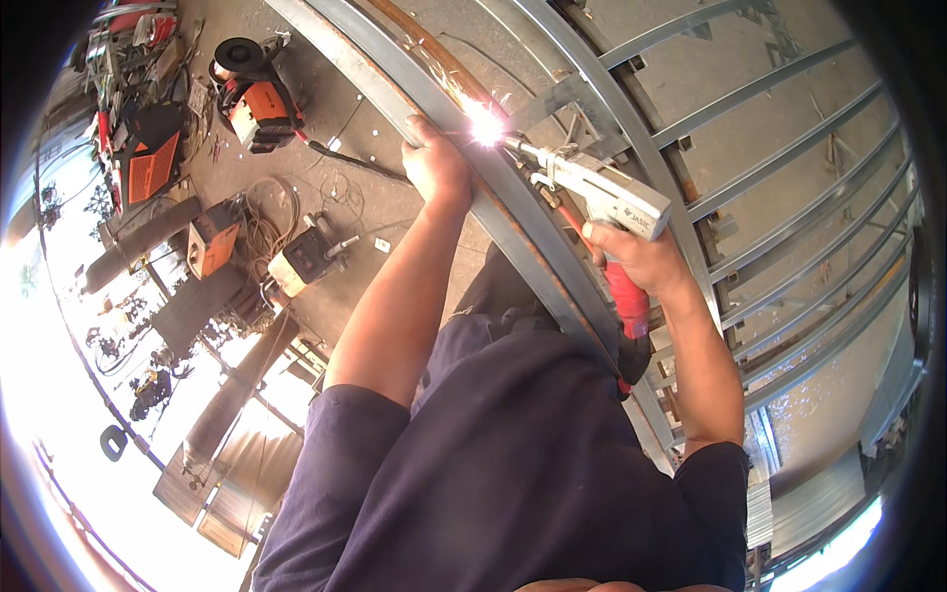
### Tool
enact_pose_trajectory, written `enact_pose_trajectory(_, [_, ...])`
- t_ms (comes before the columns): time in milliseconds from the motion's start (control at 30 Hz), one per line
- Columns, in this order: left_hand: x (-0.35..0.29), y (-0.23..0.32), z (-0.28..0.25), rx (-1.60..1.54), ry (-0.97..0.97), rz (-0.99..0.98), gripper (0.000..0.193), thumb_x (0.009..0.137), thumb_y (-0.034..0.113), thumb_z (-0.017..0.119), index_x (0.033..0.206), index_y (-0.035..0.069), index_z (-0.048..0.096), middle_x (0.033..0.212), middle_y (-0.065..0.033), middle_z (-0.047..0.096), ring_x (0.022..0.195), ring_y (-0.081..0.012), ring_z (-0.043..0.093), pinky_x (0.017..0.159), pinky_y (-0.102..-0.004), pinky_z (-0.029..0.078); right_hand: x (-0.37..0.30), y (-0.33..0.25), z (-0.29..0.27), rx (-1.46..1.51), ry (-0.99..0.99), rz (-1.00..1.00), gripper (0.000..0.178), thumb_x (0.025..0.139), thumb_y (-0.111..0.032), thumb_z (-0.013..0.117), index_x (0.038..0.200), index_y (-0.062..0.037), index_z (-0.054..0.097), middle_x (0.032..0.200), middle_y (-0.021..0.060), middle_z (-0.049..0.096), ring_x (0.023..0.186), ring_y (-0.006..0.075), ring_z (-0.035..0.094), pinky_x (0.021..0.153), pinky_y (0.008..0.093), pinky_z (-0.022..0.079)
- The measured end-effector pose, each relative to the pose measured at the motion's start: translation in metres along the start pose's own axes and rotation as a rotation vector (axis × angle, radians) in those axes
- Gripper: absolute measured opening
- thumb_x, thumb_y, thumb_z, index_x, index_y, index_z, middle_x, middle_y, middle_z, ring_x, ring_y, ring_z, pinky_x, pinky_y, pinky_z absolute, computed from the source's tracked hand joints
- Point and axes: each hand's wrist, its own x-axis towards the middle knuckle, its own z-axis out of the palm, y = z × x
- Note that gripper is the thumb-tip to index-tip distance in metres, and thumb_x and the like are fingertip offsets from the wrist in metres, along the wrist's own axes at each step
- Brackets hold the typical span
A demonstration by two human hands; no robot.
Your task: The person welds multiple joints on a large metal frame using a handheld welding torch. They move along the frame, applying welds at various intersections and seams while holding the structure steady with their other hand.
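My right hand point(646, 259) is wrapped round the red-sleeved grip of a welding gun point(610, 189) with a long pale housing. The gun's thin nozzle points left and up toward a steel beam point(521, 222) that crosses in front of me. A bright pink-white arc point(484, 126) burns at the tip, and sparks fly up and left from it. Glare hides the joint there. Closed over the beam's left edge is my left hand point(439, 173), just left of the arc, with its thumb uppermost. Its other fingers are mostly hidden.
To the right lies a steel frame point(774, 118) with several curved parallel bars. An orange and black welding machine point(264, 109) stands on the floor at upper left, its cable running toward the beam. Other machines, coiled hoses point(266, 212) and gas cylinders point(232, 395) are at left.
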Motion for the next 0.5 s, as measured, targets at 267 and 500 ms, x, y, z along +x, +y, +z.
enact_pose_trajectory(267, [-0.001, 0.000, -0.001, -0.043, -0.017, 0.011, 0.077, 0.108, 0.064, 0.044, 0.130, -0.007, 0.061, 0.099, -0.0180, 0.076, 0.096, -0.0337, 0.075, 0.089, -0.0454, 0.057, -0.005, -0.001, 0.003, 0.014, 0.021, 0.032, 0.021, 0.095, -0.012, 0.074, 0.112, -0.0010, 0.069, 0.087, 0.0003, 0.068, 0.067, 0.0095, 0.063, 0.059, 0.0288, 0.054])
enact_pose_trajectory(500, [0.012, -0.011, 0.003, -0.069, -0.036, 0.002, 0.088, 0.106, 0.066, 0.043, 0.145, -0.013, 0.051, 0.127, -0.0298, 0.070, 0.120, -0.0410, 0.069, 0.106, -0.0467, 0.052, -0.007, -0.004, 0.001, -0.021, 0.008, 0.050, 0.019, 0.095, -0.011, 0.072, 0.110, -0.0011, 0.069, 0.081, 0.0011, 0.067, 0.065, 0.0105, 0.065, 0.059, 0.0298, 0.055])
